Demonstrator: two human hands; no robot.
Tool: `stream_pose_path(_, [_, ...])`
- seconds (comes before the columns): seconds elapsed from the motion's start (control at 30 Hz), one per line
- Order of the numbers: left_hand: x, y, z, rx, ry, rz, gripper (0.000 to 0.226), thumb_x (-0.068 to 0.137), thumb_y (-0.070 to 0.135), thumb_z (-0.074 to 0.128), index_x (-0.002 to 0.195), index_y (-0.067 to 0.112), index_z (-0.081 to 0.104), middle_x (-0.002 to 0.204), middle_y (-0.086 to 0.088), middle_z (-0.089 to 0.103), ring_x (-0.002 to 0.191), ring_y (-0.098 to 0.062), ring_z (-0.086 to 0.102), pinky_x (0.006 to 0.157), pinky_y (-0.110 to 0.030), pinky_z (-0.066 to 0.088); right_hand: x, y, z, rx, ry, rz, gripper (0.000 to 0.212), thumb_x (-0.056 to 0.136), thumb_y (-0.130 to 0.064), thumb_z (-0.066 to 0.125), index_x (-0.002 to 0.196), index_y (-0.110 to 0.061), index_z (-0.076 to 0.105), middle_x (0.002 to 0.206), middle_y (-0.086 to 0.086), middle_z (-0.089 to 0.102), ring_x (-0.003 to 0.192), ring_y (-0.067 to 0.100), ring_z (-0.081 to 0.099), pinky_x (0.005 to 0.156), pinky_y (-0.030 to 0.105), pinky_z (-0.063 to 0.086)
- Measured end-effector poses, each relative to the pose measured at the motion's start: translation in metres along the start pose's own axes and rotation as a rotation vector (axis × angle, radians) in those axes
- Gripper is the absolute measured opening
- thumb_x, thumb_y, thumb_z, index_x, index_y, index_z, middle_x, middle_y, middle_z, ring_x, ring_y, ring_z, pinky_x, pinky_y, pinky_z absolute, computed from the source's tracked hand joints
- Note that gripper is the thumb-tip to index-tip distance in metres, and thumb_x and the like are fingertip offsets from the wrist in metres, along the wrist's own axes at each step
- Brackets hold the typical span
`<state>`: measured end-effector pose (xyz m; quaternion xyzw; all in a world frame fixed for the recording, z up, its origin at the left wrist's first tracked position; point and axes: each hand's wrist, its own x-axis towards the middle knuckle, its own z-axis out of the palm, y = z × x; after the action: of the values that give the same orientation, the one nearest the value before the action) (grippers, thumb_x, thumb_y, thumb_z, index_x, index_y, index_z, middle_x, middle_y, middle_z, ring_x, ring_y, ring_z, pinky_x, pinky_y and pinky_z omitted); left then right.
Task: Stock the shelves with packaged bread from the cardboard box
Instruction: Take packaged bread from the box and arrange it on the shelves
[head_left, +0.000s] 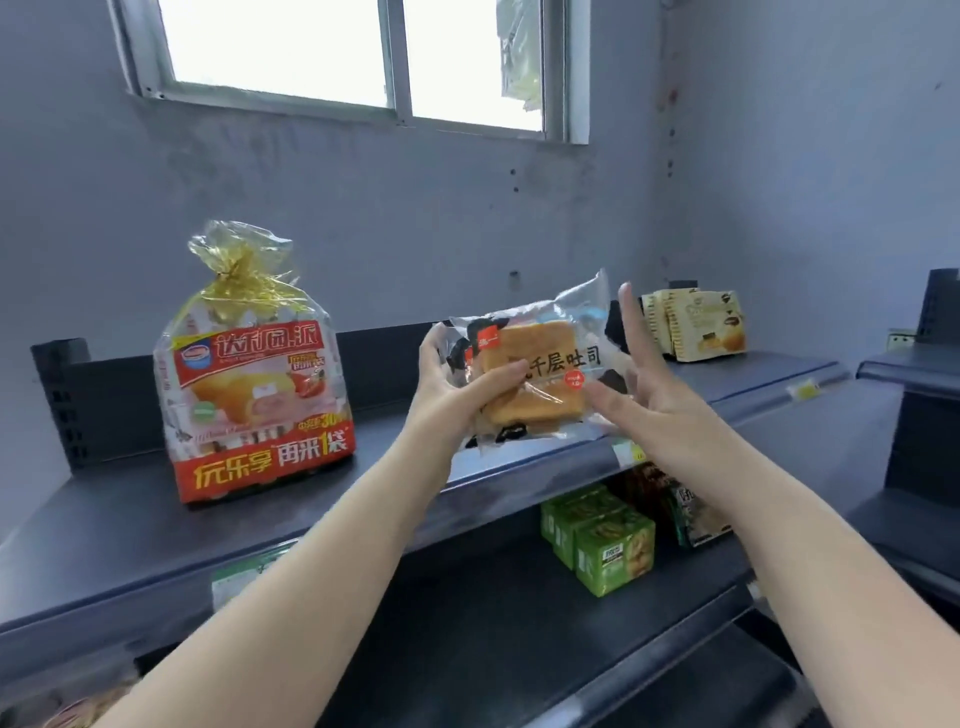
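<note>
A clear packet of toast bread with black lettering is held up over the top shelf. My left hand grips its left end, thumb across the front. My right hand is beside the packet's right end with fingers spread and straight; its thumb touches the packet's lower right corner. The packet's bottom edge sits near the shelf's front lip. The cardboard box is out of view.
A big red-and-clear bag of cakes tied with gold ribbon stands on the top shelf at left. Cream boxes stand at the shelf's far right. Green boxes and dark packets fill the lower shelf.
</note>
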<state>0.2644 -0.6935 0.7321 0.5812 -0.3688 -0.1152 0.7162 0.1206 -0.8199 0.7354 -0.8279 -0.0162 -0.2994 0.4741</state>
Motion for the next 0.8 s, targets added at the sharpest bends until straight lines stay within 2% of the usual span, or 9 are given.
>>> stream_pose_path(0.07, [0.033, -0.002, 0.002, 0.021, -0.004, 0.014, 0.101, 0.057, 0.035, 0.084, 0.135, 0.042, 0.021, 0.127, -0.006, 0.056, 0.102, -0.021, 0.066, 0.068, -0.025, 0.057, 0.024, 0.010, -0.008, -0.138, 0.085, -0.029, 0.076, 0.087, -0.043, 0.052, 0.139, -0.060, -0.001, 0.132, -0.035, 0.027, 0.111, -0.021, 0.046, 0.091, 0.001, 0.034])
stream_pose_path(0.17, [0.084, -0.010, 0.003, 0.018, -0.053, 0.030, 0.111, 0.058, 0.029, 0.085, 0.143, 0.039, 0.014, 0.121, -0.006, 0.059, 0.100, -0.021, 0.066, 0.063, -0.022, 0.056, 0.061, 0.030, -0.021, -0.261, 0.113, -0.019, 0.077, 0.088, -0.044, 0.052, 0.139, -0.059, -0.003, 0.130, -0.031, 0.031, 0.127, 0.010, 0.048, 0.093, 0.015, 0.034])
stream_pose_path(0.27, [0.131, -0.024, 0.010, -0.014, -0.146, 0.035, 0.126, 0.044, 0.033, 0.087, 0.144, 0.044, 0.010, 0.127, -0.003, 0.057, 0.105, -0.020, 0.066, 0.081, -0.034, 0.056, 0.099, 0.054, -0.033, -0.240, 0.066, 0.068, 0.094, 0.088, -0.042, 0.053, 0.140, -0.047, -0.025, 0.129, -0.029, 0.036, 0.108, -0.008, 0.054, 0.094, 0.017, 0.031])
stream_pose_path(0.4, [0.181, -0.054, 0.035, -0.019, -0.185, 0.027, 0.130, 0.040, 0.037, 0.085, 0.144, 0.047, 0.006, 0.133, 0.003, 0.054, 0.112, -0.018, 0.063, 0.098, -0.043, 0.049, 0.137, 0.091, -0.050, -0.178, 0.105, 0.200, 0.108, 0.088, -0.034, 0.061, 0.139, -0.034, -0.034, 0.112, -0.029, 0.049, 0.096, -0.007, 0.049, 0.081, 0.006, 0.033])
stream_pose_path(0.47, [0.202, -0.072, 0.047, -0.015, -0.174, 0.003, 0.134, 0.037, 0.041, 0.088, 0.142, 0.051, 0.005, 0.136, 0.001, 0.052, 0.116, -0.022, 0.060, 0.101, -0.046, 0.046, 0.152, 0.109, -0.061, -0.093, 0.159, 0.229, 0.112, 0.085, -0.029, 0.066, 0.141, -0.031, -0.031, 0.097, -0.034, 0.050, 0.085, -0.017, 0.047, 0.066, -0.005, 0.034])
stream_pose_path(0.53, [0.218, -0.084, 0.057, 0.049, -0.172, -0.018, 0.132, 0.037, 0.046, 0.087, 0.140, 0.054, 0.005, 0.142, 0.001, 0.047, 0.119, -0.021, 0.057, 0.102, -0.045, 0.045, 0.165, 0.127, -0.072, -0.023, 0.158, 0.234, 0.111, 0.083, -0.026, 0.068, 0.144, -0.031, -0.025, 0.098, -0.038, 0.044, 0.087, -0.018, 0.047, 0.077, 0.000, 0.034])
stream_pose_path(0.6, [0.231, -0.094, 0.066, 0.124, -0.202, -0.047, 0.129, 0.040, 0.048, 0.086, 0.140, 0.055, 0.003, 0.142, 0.001, 0.047, 0.118, -0.020, 0.058, 0.101, -0.042, 0.046, 0.177, 0.148, -0.085, 0.006, 0.152, 0.216, 0.107, 0.083, -0.020, 0.068, 0.147, -0.031, -0.016, 0.101, -0.036, 0.044, 0.077, -0.026, 0.047, 0.072, 0.000, 0.037])
stream_pose_path(0.73, [0.257, -0.108, 0.086, 0.252, -0.215, -0.064, 0.119, 0.063, 0.052, 0.077, 0.145, 0.045, -0.009, 0.139, 0.002, 0.052, 0.122, -0.016, 0.055, 0.107, -0.037, 0.041, 0.203, 0.184, -0.113, 0.036, 0.094, 0.155, 0.109, 0.075, -0.015, 0.074, 0.150, -0.035, -0.004, 0.117, -0.018, 0.059, 0.082, -0.013, 0.064, 0.069, 0.008, 0.048])
stream_pose_path(0.8, [0.270, -0.116, 0.098, 0.320, -0.168, -0.074, 0.116, 0.066, 0.058, 0.072, 0.144, 0.044, -0.011, 0.139, 0.003, 0.052, 0.124, -0.015, 0.052, 0.109, -0.037, 0.039, 0.216, 0.196, -0.130, 0.058, 0.062, 0.143, 0.106, 0.075, -0.007, 0.073, 0.150, -0.033, 0.002, 0.111, -0.016, 0.062, 0.075, -0.014, 0.065, 0.064, 0.006, 0.048])
